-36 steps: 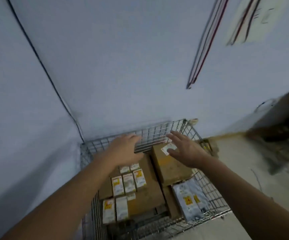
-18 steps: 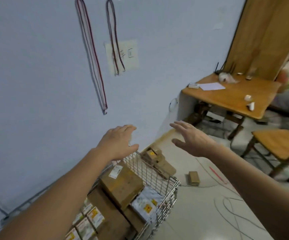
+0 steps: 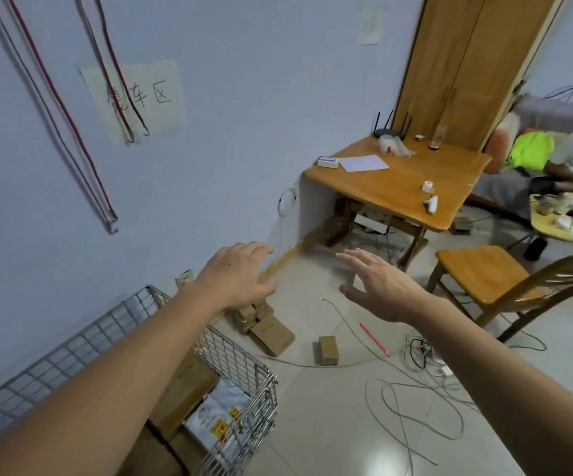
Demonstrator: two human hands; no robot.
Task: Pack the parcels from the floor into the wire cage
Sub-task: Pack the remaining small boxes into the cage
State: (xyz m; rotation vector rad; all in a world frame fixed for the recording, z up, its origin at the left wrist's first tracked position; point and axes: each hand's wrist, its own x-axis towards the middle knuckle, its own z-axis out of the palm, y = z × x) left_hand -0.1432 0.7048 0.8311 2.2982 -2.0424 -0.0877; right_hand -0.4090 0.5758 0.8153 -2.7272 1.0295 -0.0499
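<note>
Parcels of brown cardboard (image 3: 267, 325) lie in a small heap on the smooth pale floor (image 3: 329, 424) by the wall, boxy and flat-sided; one small box (image 3: 328, 350) sits apart, its long side pointing away; the wire cage (image 3: 243, 365) of shiny metal bars holds more boxes and a white plastic bag parcel (image 3: 216, 415); left hand (image 3: 235, 278) and right hand (image 3: 379, 286) hang in the air, fingers loose and spread, holding nothing.
</note>
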